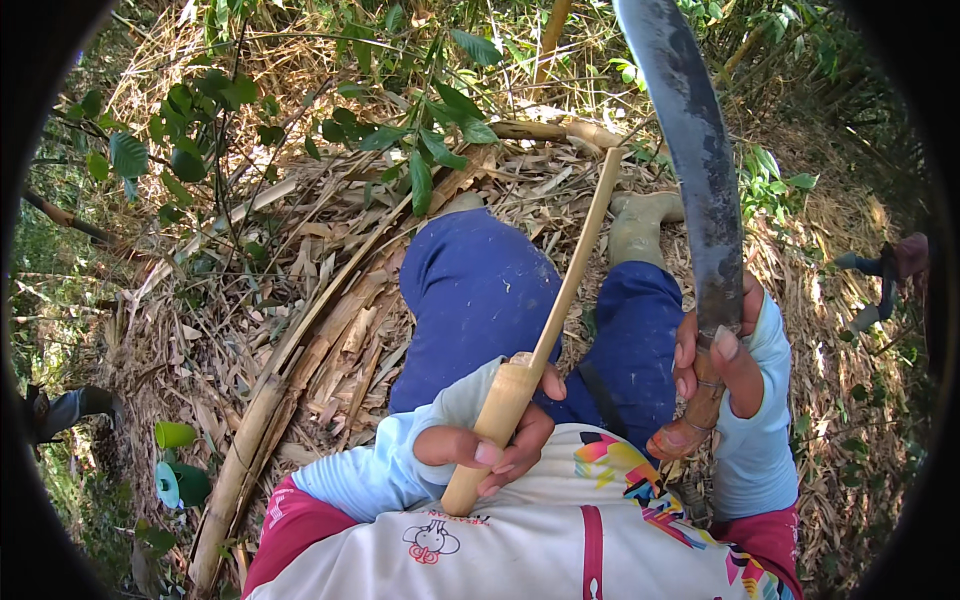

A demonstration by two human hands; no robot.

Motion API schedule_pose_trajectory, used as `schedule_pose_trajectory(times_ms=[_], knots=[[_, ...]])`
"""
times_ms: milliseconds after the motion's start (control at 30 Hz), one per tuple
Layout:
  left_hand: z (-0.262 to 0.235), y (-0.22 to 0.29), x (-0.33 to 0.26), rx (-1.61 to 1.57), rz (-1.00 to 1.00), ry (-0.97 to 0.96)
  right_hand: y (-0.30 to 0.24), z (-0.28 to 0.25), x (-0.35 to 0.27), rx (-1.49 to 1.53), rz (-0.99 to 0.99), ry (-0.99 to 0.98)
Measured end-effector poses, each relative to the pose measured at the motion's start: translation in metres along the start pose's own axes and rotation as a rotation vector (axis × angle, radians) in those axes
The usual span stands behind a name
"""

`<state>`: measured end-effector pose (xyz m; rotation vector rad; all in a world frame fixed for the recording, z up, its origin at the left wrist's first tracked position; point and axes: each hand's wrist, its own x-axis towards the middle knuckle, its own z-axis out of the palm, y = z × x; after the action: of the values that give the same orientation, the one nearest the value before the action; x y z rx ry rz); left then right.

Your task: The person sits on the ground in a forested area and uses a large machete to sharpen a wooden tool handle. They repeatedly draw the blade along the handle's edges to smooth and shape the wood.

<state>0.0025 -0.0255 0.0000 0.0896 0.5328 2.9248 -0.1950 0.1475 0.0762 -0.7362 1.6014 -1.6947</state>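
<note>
- Dry leaves and pale husks cover the ground (pixel 310 250) outdoors, with green leafy plants (pixel 440 130) along the upper side.
- At far left, a light-green cup (pixel 175 435) sits just beside a darker green container (pixel 190 485).
- Next, a long split pole (pixel 245 450) lies across the leaf litter, curving up from the lower left.
- The left hand (pixel 520 447) is curled closed around a bamboo piece (pixel 508 395), thumb on one side and fingers on the other.
- That bamboo piece leans up and to the right: its thick lower section passes through the grip, the butt projecting below it, while a thin strip rises well above, its tip near a boot (pixel 640 230).
- Behind it are the person's legs in blue trousers (pixel 480 290).
- To the right, a large curved knife (pixel 705 190) points upward, its blade apart from the strip.
- The right hand (pixel 738 372) is closed around the upper part of the knife's brown handle (pixel 690 415), which projects below the fingers; the bamboo piece lies to its left, untouched by it.
</note>
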Motion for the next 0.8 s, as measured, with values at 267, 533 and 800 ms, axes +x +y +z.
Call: schedule_pose_trajectory(times_ms=[267,533,800], knots=[[0.009,0.01,-0.003,0.096,-0.071,0.139,-0.04,0.014,0.012,-0.363,0.198,-0.024],[0.009,0.018,-0.008,0.188,-0.152,0.21,-0.038,0.007,0.022,-0.626,0.135,-0.088],[0.005,0.017,-0.005,0.247,-0.114,0.188,-0.038,0.016,0.039,-0.732,0.214,-0.176]])
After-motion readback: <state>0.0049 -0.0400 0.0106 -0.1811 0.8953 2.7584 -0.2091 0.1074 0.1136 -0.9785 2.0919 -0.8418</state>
